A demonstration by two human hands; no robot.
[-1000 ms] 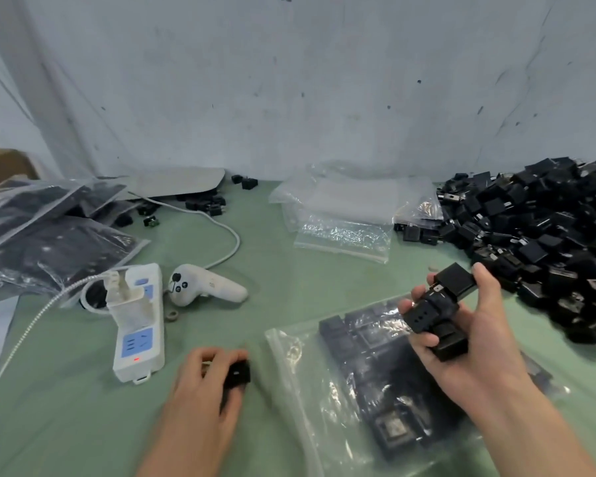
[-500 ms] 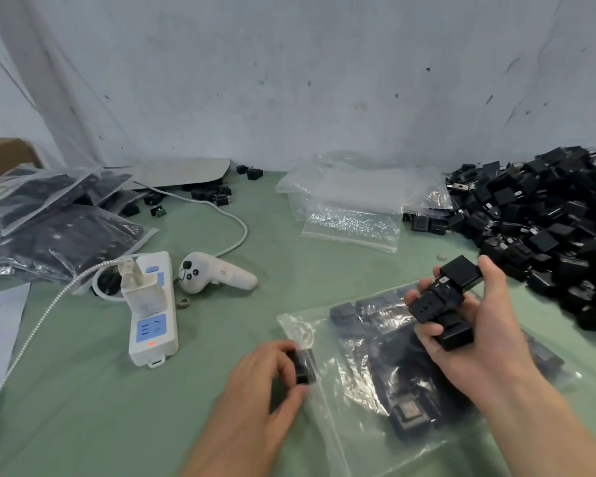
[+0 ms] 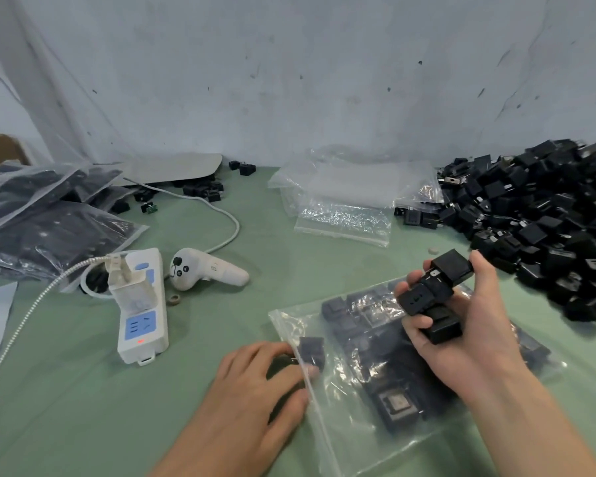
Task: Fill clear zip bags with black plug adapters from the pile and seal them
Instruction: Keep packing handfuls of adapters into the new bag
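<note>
Green tabletop (image 3: 83, 390) holds the adapter pile (image 3: 547, 218) below a scuffed grey wall (image 3: 324, 80).

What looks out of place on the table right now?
A few black adapters lie scattered by the white cable, far from the pile. A white controller also sits beside the power strip.

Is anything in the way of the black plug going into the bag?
Nothing visible. The left hand holds the adapter at the open mouth of the zip bag; bare plastic lies before the packed adapters.
</note>
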